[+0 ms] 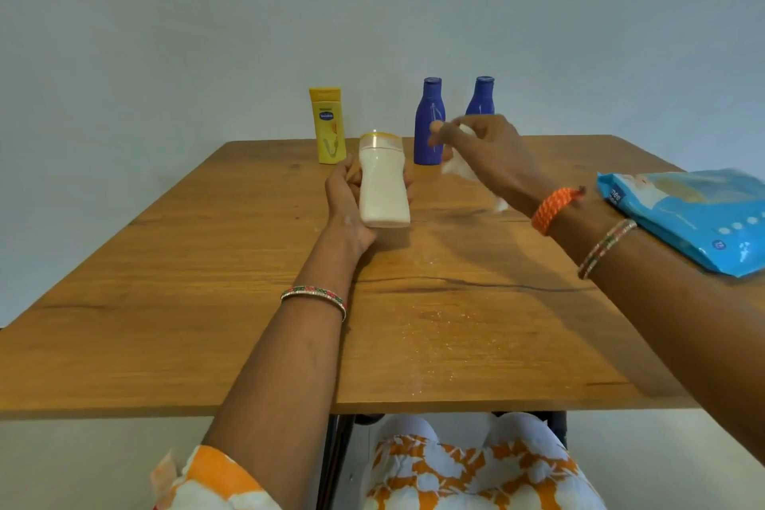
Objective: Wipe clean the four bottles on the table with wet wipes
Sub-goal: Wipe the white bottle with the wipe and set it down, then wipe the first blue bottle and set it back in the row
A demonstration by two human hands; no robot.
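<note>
At the far edge of the table (165,327), left of centre, the yellow bottle (328,126) stands upright and untouched. Just right of it and nearer the person, the left hand (345,199) holds the white bottle (383,182) clear of the table, cap away from the person, fingers curled round its back. Right of that, the first blue bottle (428,124) stands at the far edge, with the second blue bottle (482,95) beside it, partly hidden. The right hand (484,153) hovers in front of the blue pair, fingers pinching a crumpled wet wipe (457,168) that hangs below the palm, apart from the white bottle. The wipes pack (695,215) lies at the right edge. Judgement: the white bottle is the one being wiped; the other three await attention. The next move calls for bringing the wipe onto the white bottle while the left hand steadies and turns it.
</note>
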